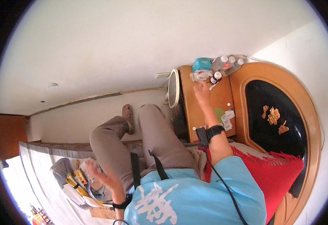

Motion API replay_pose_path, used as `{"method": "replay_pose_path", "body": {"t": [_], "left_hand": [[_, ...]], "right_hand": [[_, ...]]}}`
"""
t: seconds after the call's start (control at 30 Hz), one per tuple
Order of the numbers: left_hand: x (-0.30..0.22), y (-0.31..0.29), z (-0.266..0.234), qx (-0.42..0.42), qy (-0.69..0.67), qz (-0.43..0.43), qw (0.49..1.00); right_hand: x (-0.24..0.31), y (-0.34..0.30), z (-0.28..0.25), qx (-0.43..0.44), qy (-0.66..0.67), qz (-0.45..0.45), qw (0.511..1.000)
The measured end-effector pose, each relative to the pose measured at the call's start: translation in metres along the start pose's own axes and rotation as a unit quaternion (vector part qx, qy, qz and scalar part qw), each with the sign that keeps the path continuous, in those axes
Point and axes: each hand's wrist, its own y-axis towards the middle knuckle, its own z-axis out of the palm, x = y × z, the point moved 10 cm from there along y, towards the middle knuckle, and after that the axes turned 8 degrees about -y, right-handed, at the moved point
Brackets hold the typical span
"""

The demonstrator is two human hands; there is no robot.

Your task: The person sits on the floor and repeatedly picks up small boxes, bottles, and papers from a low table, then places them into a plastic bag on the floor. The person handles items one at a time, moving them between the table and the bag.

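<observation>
My right hand (202,92) reaches over the brown bedside cabinet (195,108), its fingers apart and nothing visible in them. Just beyond the fingertips lies a crinkled clear plastic bag (200,76). To the right of that hand is a small dark bottle with a white cap (216,77). A short white item beside the bottle is too small to name. My left hand (99,174), slightly blurred, hovers with spread fingers over the bed, beside a pile of bags and yellow packages (77,182). It appears to hold nothing.
Behind the dark bottle stand a teal box (201,65) and several clear bottles (227,66). Papers (228,119) lie on the cabinet near my right forearm. A white-rimmed oval object (174,88) stands at its left. A red fringed cushion (267,176) and the curved headboard (314,112) are on the right.
</observation>
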Motion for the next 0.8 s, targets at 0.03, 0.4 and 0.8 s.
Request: {"method": "replay_pose_path", "body": {"t": [0.03,0.4,0.8], "left_hand": [[-0.024,0.002,0.034,0.060,-0.065,0.022,0.996],[-0.144,-0.068,0.267,0.465,-0.200,0.139,0.851],[-0.129,-0.096,0.312,0.540,-0.133,0.237,0.796]], "right_hand": [[-0.001,0.012,-0.007,-0.010,-0.008,-0.012,1.000],[-0.003,0.054,0.024,-0.049,-0.172,0.073,0.981],[0.003,0.029,0.007,-0.044,-0.179,-0.075,0.980]]}}
